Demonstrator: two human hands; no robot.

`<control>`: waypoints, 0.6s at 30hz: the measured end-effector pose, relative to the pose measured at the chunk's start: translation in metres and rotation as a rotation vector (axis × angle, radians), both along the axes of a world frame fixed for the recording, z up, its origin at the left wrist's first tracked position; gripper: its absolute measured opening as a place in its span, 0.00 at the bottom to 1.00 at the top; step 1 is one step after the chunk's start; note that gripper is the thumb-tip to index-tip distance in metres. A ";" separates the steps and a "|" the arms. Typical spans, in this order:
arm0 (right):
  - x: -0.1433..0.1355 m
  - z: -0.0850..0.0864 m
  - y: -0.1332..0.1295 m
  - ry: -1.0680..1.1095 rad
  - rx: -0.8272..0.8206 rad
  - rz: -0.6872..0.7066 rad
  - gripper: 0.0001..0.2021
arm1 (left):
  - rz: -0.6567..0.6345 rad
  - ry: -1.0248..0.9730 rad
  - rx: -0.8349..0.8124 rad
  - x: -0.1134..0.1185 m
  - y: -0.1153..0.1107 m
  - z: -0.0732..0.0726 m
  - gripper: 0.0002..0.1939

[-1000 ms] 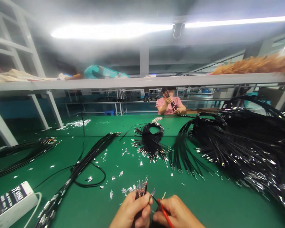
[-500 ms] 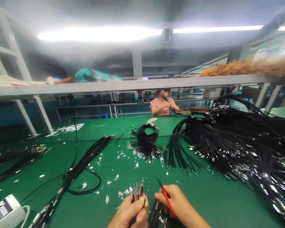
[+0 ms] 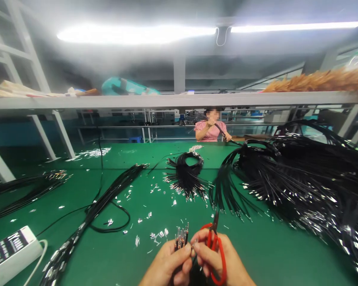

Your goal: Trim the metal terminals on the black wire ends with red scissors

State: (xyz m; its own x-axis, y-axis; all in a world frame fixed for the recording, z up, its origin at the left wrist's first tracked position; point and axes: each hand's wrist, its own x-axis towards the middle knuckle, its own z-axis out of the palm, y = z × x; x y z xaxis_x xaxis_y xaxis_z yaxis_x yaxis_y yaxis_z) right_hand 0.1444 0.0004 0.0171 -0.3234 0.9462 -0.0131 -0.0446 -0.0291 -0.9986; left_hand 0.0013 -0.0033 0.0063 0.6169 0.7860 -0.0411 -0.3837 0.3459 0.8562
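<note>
My left hand [image 3: 173, 264] is closed round several black cables, whose stripped ends [image 3: 181, 236] stick up above the fingers. Close beside it, my right hand [image 3: 216, 254] holds red-handled scissors [image 3: 222, 262] with dark blades pointing up and away. Thumb and forefinger of my right hand pinch at a cable end by the left fingertips; the exact contact is too small to tell. More black cable hangs below, between both hands, partly hidden by them.
A coiled cable bundle [image 3: 187, 174] lies ahead on the green table [image 3: 107, 262]. A large black cable pile [image 3: 310, 174] fills the right. Long cables [image 3: 107, 198] and a white box [image 3: 13, 252] are at left. A person [image 3: 210, 129] sits across, holding a cable.
My right hand has moved in against my left hand, and the scissors have turned more upright with their red handles showing. The view has shifted slightly. The person opposite has spread their hands apart.
</note>
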 end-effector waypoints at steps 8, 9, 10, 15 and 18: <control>0.005 -0.004 -0.001 0.098 -0.055 0.061 0.13 | -0.063 -0.077 0.006 0.003 -0.003 0.002 0.22; 0.005 -0.004 -0.001 0.097 -0.052 0.079 0.13 | -0.069 -0.068 0.007 0.002 -0.004 0.003 0.22; 0.006 -0.004 0.000 0.099 -0.048 0.101 0.13 | -0.072 -0.050 0.009 0.002 -0.004 0.005 0.21; 0.008 0.000 0.001 0.110 -0.042 0.101 0.13 | 0.089 0.120 0.117 0.001 -0.006 0.006 0.18; 0.009 0.002 0.002 0.058 -0.067 -0.025 0.16 | 0.326 0.350 0.165 0.003 -0.005 0.001 0.15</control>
